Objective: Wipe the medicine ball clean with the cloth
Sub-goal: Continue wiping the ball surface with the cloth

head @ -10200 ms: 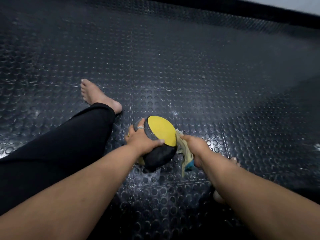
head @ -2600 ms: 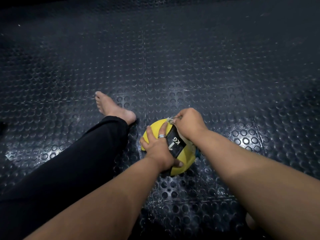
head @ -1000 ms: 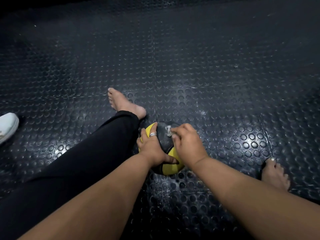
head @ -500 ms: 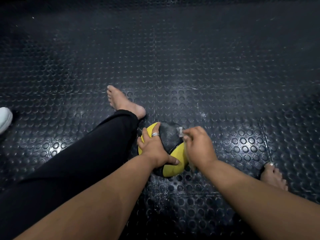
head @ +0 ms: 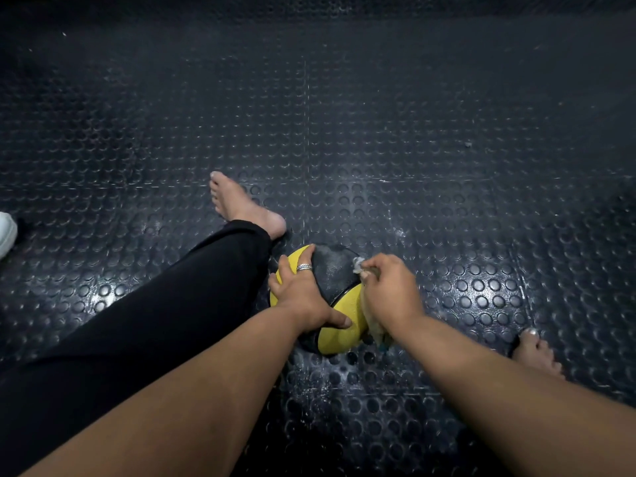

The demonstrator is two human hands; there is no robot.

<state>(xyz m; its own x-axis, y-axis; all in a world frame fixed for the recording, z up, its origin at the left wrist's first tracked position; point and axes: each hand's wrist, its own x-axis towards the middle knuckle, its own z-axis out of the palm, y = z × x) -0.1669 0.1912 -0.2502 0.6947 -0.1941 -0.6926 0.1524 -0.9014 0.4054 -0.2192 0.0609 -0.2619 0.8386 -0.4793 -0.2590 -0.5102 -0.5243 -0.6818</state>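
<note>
Your left hand (head: 303, 297) spreads wide over the medicine ball (head: 339, 325) on the floor (head: 413, 132), bracing it against rolling; right hand (head: 390, 294) grips the bunched cloth (head: 358, 265), rubbing its black panel.

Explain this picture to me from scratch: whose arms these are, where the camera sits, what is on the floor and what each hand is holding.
There is no machine here. The picture comes from a wide-angle camera worn on a person's head, looking forward and down, so the two arms reaching in from the bottom are that person's own. They sit on a dark studded rubber floor, one leg in black trousers stretched out, both feet bare. Between the hands a yellow and black medicine ball rests on the floor. The left hand, with a ring on one finger, is spread over the ball's left side and steadies it. The right hand grips a bunched pale cloth against the ball's right side. At the far left edge a bit of a white shoe shows.
</note>
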